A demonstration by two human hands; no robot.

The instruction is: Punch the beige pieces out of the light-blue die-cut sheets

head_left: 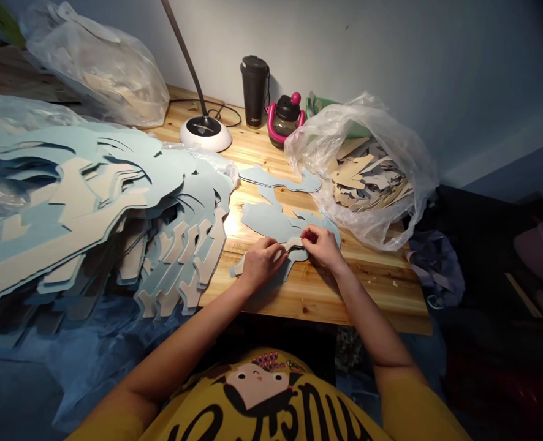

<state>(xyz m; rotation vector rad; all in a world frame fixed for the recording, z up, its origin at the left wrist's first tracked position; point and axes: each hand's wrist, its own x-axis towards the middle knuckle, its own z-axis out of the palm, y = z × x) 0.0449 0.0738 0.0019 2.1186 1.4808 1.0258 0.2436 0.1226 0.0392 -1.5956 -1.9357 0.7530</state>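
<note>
On the wooden table in front of me lies a light blue cut-out sheet (265, 218) with a wavy outline. Both hands are at its near edge, pinching a narrow cream strip (293, 244) between them. My left hand (263, 263) is closed on the strip's left end, its fingertips bent down. My right hand (322, 246) pinches the right end between thumb and fingers. Just beyond lies another light blue wavy piece (280, 179), apart from my hands. Whether the strip is joined to the sheet, I cannot tell.
A big pile of blue and cream cut-outs (115, 177) overhangs the table's left side. An open plastic bag of scraps (372, 177) stands at right. At the back are a lamp base (206, 133), a black tumbler (255, 92), a pink-handled bottle (286, 119) and another filled bag (110, 73).
</note>
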